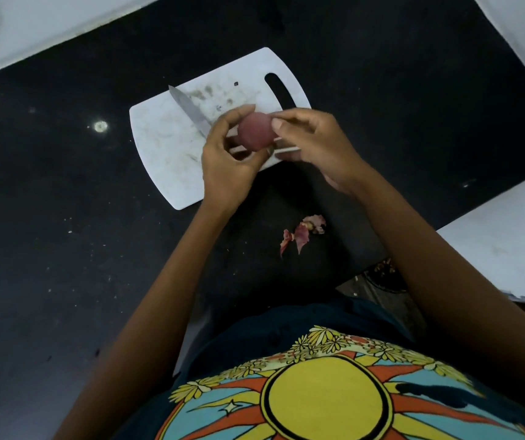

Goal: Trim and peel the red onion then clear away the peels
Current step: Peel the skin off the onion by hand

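Observation:
A round red onion is held in the air above the near edge of a white cutting board. My left hand grips it from the left with curled fingers. My right hand pinches at its right side with thumb and fingertips. A knife lies on the board, blade pointing to the far left, its handle hidden behind my hands. Loose red onion peels lie on the black counter, nearer to me than the board.
The black speckled counter spreads to the left and behind the board. White walls border it at the back and right. A white ledge stands at the right, with a dark floor gap beside my body.

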